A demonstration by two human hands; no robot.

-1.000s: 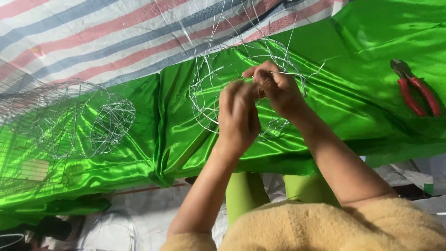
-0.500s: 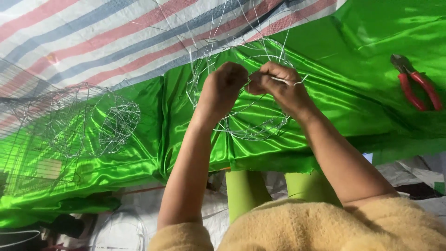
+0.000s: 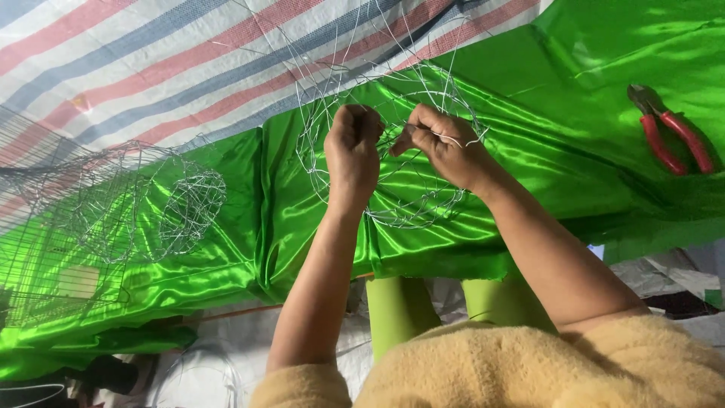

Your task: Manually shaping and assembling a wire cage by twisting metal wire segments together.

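A rounded frame of thin silver wire [image 3: 423, 208] is held up over shiny green satin cloth [image 3: 574, 151]. My left hand [image 3: 352, 151] is closed around wires on the frame's left side. My right hand [image 3: 442, 143] pinches a thin wire strand at the frame's middle, fingers curled tight. The two hands are a few centimetres apart. Loose wire ends stick up beyond the hands.
Red-handled pliers [image 3: 668, 132] lie on the cloth at the right. Other wire frames [image 3: 121, 204] sit on the cloth at the left. A red, white and blue striped tarp [image 3: 151, 68] lies behind. My green-clad legs [image 3: 396, 310] and a tan fleece sleeve [image 3: 529, 370] are below.
My left hand has moved up and left, from overlapping the right hand to gripping the frame beside it. The frame has shifted with the hands.
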